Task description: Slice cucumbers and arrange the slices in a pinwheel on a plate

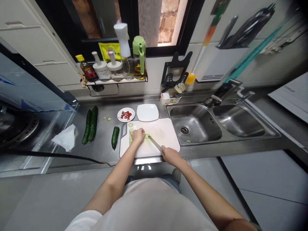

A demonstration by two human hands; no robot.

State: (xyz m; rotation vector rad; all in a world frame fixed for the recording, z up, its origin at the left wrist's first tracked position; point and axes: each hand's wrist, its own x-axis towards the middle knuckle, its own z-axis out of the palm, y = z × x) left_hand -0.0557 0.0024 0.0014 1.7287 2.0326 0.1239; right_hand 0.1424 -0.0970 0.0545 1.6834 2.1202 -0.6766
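A white cutting board (166,128) with a grey edge lies on the counter in front of me. Over its left part is my left hand (138,136), fingers apart and touching a row of thin cucumber slices (130,140); the hand covers some of them. My right hand (170,155) is closed round the handle of a knife (155,143), whose blade points up and left across the board. At the blade's tip lies one cucumber slice (147,136). A short cut piece of cucumber (115,138) rests on the counter left of the board.
Two whole cucumbers (92,124) lie farther left, near a crumpled white tissue (66,138). Behind the board stand a plate of chopped red pieces (122,118) and a square white plate (147,112). A double sink (194,125) is at right; a bottle rack (115,80) hangs behind.
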